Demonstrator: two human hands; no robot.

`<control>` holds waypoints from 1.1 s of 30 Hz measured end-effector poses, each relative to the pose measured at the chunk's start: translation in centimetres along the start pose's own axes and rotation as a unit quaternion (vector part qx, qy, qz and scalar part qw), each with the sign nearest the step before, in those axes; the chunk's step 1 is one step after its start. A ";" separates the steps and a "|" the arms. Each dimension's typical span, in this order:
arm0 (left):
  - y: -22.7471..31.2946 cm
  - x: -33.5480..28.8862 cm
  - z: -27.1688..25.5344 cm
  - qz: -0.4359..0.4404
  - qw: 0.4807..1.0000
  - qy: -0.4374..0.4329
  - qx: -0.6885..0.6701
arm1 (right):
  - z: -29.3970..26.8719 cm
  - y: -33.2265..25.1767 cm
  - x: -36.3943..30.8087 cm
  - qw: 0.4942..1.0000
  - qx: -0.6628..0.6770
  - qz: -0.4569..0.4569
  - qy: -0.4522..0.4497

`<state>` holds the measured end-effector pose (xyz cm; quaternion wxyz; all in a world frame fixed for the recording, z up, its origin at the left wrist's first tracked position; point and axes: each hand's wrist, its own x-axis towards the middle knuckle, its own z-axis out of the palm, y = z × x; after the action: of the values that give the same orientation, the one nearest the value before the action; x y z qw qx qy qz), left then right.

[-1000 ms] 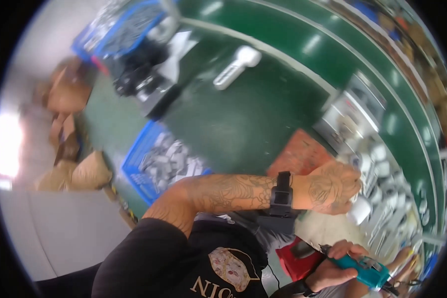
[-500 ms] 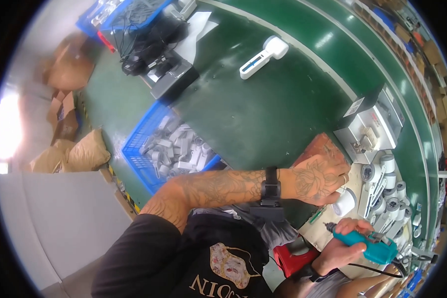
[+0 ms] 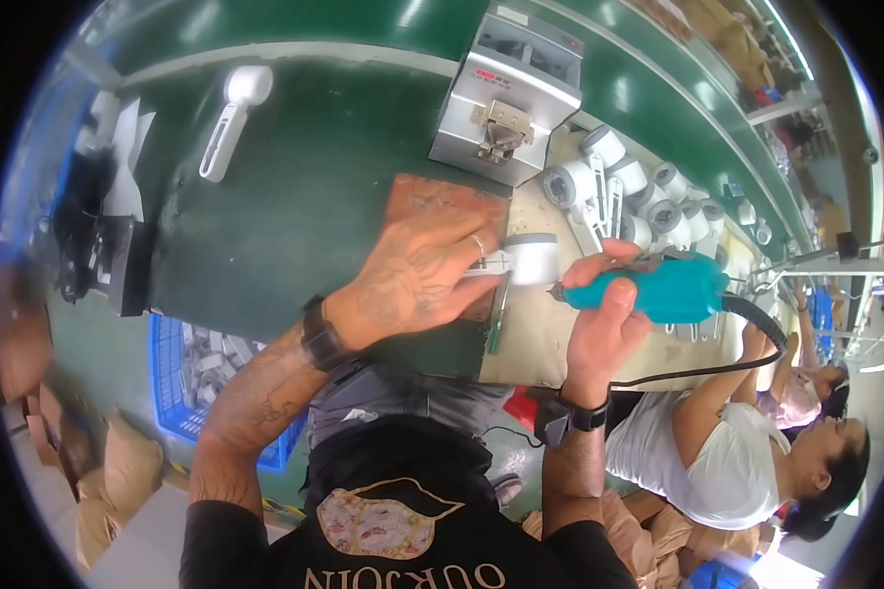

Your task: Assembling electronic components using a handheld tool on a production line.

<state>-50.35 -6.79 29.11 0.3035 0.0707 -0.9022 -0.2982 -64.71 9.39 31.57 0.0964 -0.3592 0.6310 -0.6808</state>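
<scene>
My left hand [image 3: 417, 270] is closed around the slim handle of a white appliance with a round head [image 3: 532, 259]. The appliance lies sideways, its head pointing right, and the fingers hide most of the handle. Beneath that hand is a reddish-brown board [image 3: 408, 196] on the table. My right hand [image 3: 604, 329] grips a teal electric screwdriver [image 3: 673, 290]. Its tip points left, close to the lower right of the round head; whether they touch I cannot tell. A thin green stick [image 3: 498, 324] lies just below the appliance.
A grey metal box-shaped machine [image 3: 506, 93] stands beyond my hands. Several similar white appliances [image 3: 673, 201] are heaped at the right, and a single one [image 3: 228, 123] lies far left. A blue crate [image 3: 167, 373] of white parts sits below left. Another person [image 3: 697, 456] is at the right.
The view has swung to the right, bringing the other person into sight. My left hand still holds the appliance. The screwdriver's tip appears slightly nearer the round head.
</scene>
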 end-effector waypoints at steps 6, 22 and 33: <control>-0.4 0.3 0.5 0.025 1.000 -0.006 -0.007 | 0.1 -3.7 0.6 0.998 0.059 -0.017 0.009; -1.2 0.2 -0.1 0.018 0.999 -0.030 -0.001 | 6.2 -0.8 2.9 0.984 0.166 -0.020 -0.063; -1.6 -0.2 -0.1 0.029 0.999 -0.032 -0.018 | 6.2 -0.8 3.1 0.985 0.133 -0.033 -0.108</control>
<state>-50.24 -8.09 28.12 0.2843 0.0299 -0.9075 -0.3077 -62.91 2.88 33.15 0.1883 -0.4349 0.5083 -0.7191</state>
